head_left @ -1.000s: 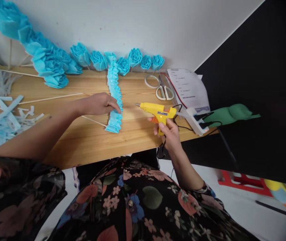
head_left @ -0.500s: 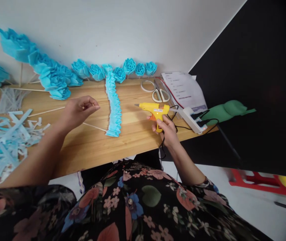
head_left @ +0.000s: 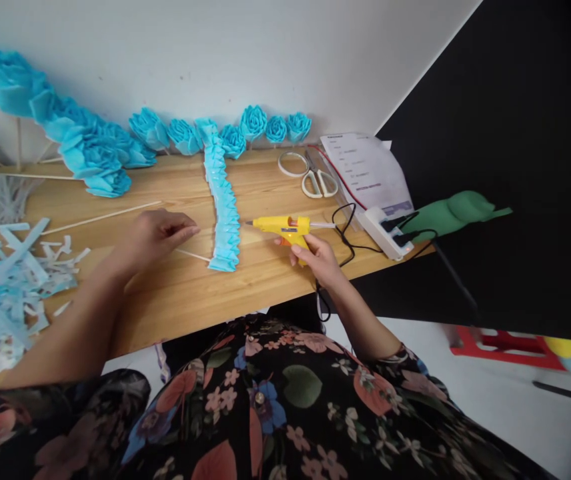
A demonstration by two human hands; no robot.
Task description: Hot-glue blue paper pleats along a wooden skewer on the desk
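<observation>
My right hand (head_left: 318,257) grips a yellow hot glue gun (head_left: 288,230), a clear glue stick poking out of its back. The nozzle points left, just beside a long ruffled strip of light-blue crepe paper (head_left: 225,213) lying on the table. Left of that strip, my left hand (head_left: 160,237) is closed, thumb against fingers; whatever is between them cannot be made out. A thin stick (head_left: 193,254) runs from under this hand to the strip's near end. Behind it, another thin stick (head_left: 110,217) lies on the table.
Finished blue paper flowers (head_left: 254,123) line the wall, with a larger cluster (head_left: 85,143) at left. Paper scraps (head_left: 15,287) lie near left. White-handled scissors (head_left: 319,183), a tape ring (head_left: 293,164), printed sheets (head_left: 365,167) and a power strip (head_left: 388,235) with cables are at right.
My right hand has brought the glue gun leftward, so its nozzle is now close to the paper strip. My left hand stays about where it was, its fingers drawn closer together.
</observation>
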